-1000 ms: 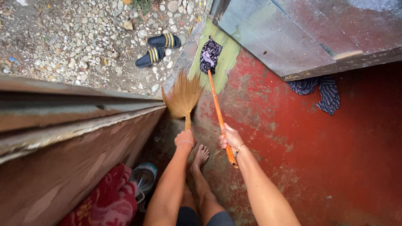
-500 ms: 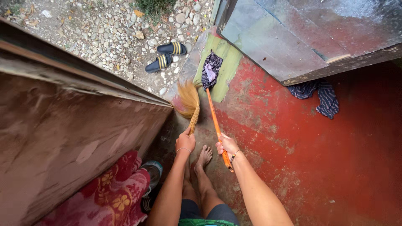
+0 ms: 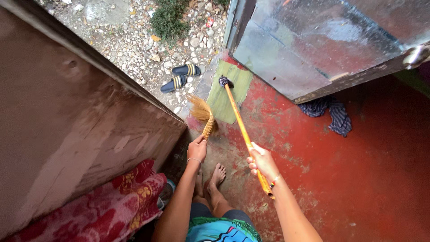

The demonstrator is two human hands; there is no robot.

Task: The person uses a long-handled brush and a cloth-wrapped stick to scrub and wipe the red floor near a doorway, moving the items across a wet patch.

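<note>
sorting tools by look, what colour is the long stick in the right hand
Orange, seen in the head view: stick in right hand.

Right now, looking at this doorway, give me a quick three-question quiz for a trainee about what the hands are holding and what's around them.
1. True or false: the left hand grips a straw broom.
2. What does the right hand hold? A) a bucket B) an orange pole C) a sandal
3. Fill in: the pair of sandals lies outside on the ____.

Key: 1 true; 2 B; 3 gravel.
</note>
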